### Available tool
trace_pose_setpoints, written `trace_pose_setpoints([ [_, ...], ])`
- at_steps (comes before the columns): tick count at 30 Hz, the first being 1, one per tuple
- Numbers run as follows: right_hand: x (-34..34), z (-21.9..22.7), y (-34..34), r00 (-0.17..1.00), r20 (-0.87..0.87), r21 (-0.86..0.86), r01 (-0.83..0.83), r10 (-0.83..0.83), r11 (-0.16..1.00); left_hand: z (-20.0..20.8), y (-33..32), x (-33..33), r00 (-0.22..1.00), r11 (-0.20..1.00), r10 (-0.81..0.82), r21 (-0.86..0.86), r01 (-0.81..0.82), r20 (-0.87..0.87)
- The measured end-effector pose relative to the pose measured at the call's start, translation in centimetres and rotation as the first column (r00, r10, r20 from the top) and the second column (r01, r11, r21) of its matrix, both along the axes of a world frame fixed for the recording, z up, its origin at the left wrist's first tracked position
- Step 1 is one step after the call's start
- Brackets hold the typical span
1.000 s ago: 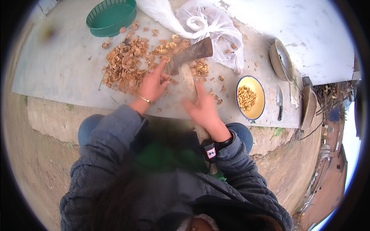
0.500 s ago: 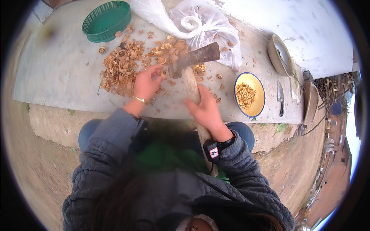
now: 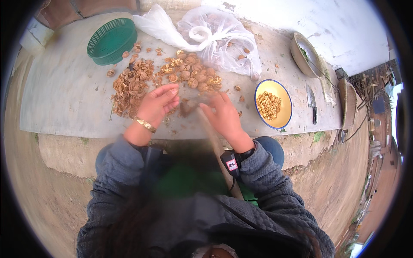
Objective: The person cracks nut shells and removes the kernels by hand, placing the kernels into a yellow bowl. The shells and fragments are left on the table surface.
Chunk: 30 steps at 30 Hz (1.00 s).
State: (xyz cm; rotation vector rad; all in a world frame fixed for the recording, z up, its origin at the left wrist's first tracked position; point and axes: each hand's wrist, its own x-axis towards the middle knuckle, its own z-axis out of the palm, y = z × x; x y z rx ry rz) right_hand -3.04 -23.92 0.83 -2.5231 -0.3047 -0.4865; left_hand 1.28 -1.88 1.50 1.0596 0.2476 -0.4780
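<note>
My left hand (image 3: 153, 106) is raised by the heap of broken walnut shells (image 3: 131, 84), thumb and fingertips pinched together; whatever they hold is too small to make out. My right hand (image 3: 226, 118) is beside the upper handle of a hatchet (image 3: 215, 144), fingers apart and a little blurred, not wrapped round the wood. The hatchet's smeared head is low over the tabletop between my hands, its handle running back toward my lap. Just beyond my fingers lie whole and cracked walnuts (image 3: 195, 75). Walnut kernels (image 3: 269, 106) fill part of a yellow, blue-rimmed bowl (image 3: 285, 107) to the right.
A green plastic basket (image 3: 97, 51) stands far left on the grey table (image 3: 60, 99). A thin white plastic bag (image 3: 232, 47) with walnuts inside lies at the back. Right of the bowl are a knife (image 3: 311, 103) and a round, shallow container (image 3: 301, 53) against the white wall.
The hatchet head has dropped from its raised place toward the tabletop. My right hand has loosened from the handle, and my left fingertips have closed together.
</note>
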Motion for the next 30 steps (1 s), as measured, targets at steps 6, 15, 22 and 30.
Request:
trace_pose_setpoints([
  [6, 3.4, 2.4, 3.5, 0.903, -0.141, 0.504, -0.288, 0.406, 0.814, 0.6, -0.7, -0.2, 0.986, 0.989, -0.135, 0.077, 0.128, 0.097],
  [15, 4.1, -0.4, 4.2, 0.826, -0.194, 0.917, -0.038, 0.529, 0.397, -0.3, -0.5, -0.1, 0.984, 0.995, -0.049, 0.097, 0.033, 0.173],
  [22, 4.0, -0.5, 4.4, 0.822, -0.253, 0.93, 0.06, 0.511, 0.363, -0.9, -0.7, 0.0, 0.982, 0.994, 0.005, 0.108, -0.025, 0.189],
  [30, 3.6, -0.7, 4.2, 0.856, -0.258, 0.915, 0.067, 0.448, 0.398, -0.7, -1.3, -0.2, 0.973, 0.988, 0.097, 0.101, -0.12, 0.208],
])
